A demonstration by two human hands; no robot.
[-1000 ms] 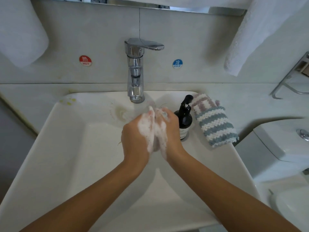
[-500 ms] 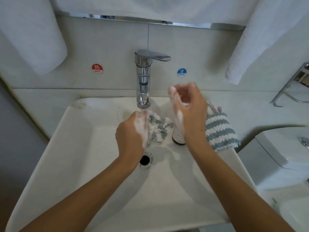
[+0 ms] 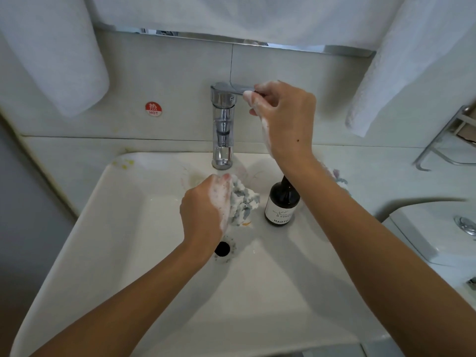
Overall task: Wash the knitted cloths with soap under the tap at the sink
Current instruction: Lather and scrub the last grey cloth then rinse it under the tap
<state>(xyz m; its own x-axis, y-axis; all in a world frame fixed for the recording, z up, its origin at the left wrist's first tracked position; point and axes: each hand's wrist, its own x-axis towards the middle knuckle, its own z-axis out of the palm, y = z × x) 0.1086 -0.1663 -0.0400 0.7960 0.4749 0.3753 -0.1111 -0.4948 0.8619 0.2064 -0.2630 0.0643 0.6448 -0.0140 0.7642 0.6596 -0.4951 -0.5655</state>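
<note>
1. Head view: the left hand, covered in foam, has its fingers curled round a bunched, soapy knitted cloth of grey and white, and holds it above the bowl of the sink, just in front of and below the tap.
2. The right hand, also foamy, is raised to the top of the tap; its thumb and fingers pinch the end of the lever handle, which points to the right of the tap.
3. No stream of water can be made out under the spout.
4. A dark soap bottle with a pale label stands upright on the sink rim, to the right of the tap and just beside the held cloth; its pump top is hidden behind the right forearm.
5. A second knitted cloth lies further right of the tap, beyond the bottle; only a small edge of it shows past the right forearm.
6. The drain hole sits in the bowl straight in front of the tap, below the left wrist, with foam specks round it.
7. A red round HOT sticker is on the wall tile to the left of the tap.
8. White towels hang above, to the left and right of the tap.
9. A toilet cistern stands well to the right of the tap.
</note>
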